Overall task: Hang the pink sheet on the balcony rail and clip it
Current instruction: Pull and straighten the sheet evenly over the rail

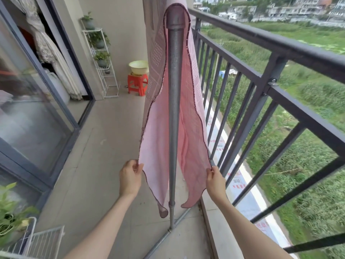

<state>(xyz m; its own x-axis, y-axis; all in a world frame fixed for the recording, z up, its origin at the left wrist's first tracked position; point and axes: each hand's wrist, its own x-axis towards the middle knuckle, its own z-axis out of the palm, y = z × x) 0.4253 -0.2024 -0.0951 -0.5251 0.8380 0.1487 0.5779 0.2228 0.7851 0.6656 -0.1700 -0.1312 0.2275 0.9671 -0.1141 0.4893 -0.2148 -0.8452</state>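
Note:
The pink sheet (156,139), with a dark stitched edge, is draped over the top of a grey metal drying pole (174,90) and hangs down both sides of it. My left hand (130,177) pinches the sheet's left edge near its lower corner. My right hand (216,179) pinches the right edge at about the same height. The two halves are spread apart around the pole. The dark balcony rail (280,47) runs along the right, just beside the sheet. No clip is in view.
A red stool (137,84) carries a pale basin (138,67) at the far end of the balcony. A white plant shelf (101,58) stands by the wall. Glass sliding doors (33,116) line the left. A white wire rack with a plant (13,217) sits bottom left.

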